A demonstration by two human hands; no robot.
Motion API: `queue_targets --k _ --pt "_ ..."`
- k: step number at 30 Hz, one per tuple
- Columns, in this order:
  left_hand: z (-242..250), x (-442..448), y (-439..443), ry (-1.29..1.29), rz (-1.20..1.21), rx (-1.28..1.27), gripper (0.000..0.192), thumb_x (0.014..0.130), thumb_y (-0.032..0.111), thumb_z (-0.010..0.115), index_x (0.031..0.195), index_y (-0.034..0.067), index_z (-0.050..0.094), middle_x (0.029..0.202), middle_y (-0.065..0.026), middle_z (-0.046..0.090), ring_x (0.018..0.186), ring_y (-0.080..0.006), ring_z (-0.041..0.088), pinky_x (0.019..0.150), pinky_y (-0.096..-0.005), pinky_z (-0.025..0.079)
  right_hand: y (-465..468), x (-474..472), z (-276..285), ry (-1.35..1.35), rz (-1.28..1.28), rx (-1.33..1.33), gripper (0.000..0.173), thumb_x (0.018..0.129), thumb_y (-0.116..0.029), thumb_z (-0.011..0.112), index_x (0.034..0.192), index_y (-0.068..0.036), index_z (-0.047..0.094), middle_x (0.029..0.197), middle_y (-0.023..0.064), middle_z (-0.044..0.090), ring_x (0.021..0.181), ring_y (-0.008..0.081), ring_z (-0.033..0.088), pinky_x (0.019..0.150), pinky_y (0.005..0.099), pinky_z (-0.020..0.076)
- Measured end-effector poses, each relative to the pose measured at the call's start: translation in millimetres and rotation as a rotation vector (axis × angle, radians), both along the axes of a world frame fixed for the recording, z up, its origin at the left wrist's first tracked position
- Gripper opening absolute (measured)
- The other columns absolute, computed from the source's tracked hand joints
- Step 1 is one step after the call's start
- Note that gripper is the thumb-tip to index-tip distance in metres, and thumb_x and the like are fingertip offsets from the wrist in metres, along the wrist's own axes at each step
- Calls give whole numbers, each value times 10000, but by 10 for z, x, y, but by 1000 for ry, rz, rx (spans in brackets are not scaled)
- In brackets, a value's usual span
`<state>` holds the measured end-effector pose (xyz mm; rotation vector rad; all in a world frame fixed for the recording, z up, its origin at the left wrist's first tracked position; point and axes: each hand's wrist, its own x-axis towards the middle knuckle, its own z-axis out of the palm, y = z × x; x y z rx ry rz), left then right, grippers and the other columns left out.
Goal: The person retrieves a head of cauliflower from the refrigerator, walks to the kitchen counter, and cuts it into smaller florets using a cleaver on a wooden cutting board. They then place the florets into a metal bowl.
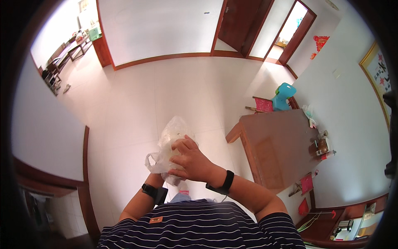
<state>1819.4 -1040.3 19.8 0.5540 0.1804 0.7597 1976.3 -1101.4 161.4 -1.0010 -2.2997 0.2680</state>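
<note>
A thin, crumpled, whitish translucent plastic bag (174, 133) is held up before my body, above the pale tiled floor. One looped handle (151, 160) sticks out at its left side. The contents cannot be made out. My right hand (191, 158) lies over the near right part of the bag, fingers spread and bent against the plastic. Beneath the bag, my left hand (157, 177) supports it from the left; its fingers are hidden by the plastic. Each wrist wears a black strap with a dark device.
A brown wooden table (270, 146) stands to the right, with bottles and jars (323, 147) along the wall. Beyond it are a blue plastic stool (284, 95) and a pink-seated folding stool (263, 105). A red dustpan (303, 206) is at lower right. Pale tiles (174, 84) stretch towards the doorways.
</note>
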Motion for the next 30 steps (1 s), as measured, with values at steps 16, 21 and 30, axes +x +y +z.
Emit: queue_targets --k 16,21,30 --pt "-121 2245 4017 -296 -320 -217 641 974 514 437 1472 131 313 1444 -124 438 1296 -287 461 1045 -460 426 3755 2208 -78 12 -337 38 224 730 -96 633 927 -13 567 1497 245 288 1405 403 257 1088 601 268" --pt "-2 2875 5243 -395 -368 -400 587 963 465 458 1437 129 373 1436 -103 451 1294 -264 457 1061 -440 391 4745 2758 67 -24 -315 88 259 724 -88 659 959 -13 580 1503 228 291 1413 382 253 1098 582 266" --pt "8 4045 7196 -119 -293 -141 570 944 439 485 1406 116 403 1402 -100 476 1267 -256 475 1049 -426 400 6535 4129 236 19 -190 -17 435 778 -168 716 1167 -42 567 1479 178 349 1390 339 305 1090 555 292"
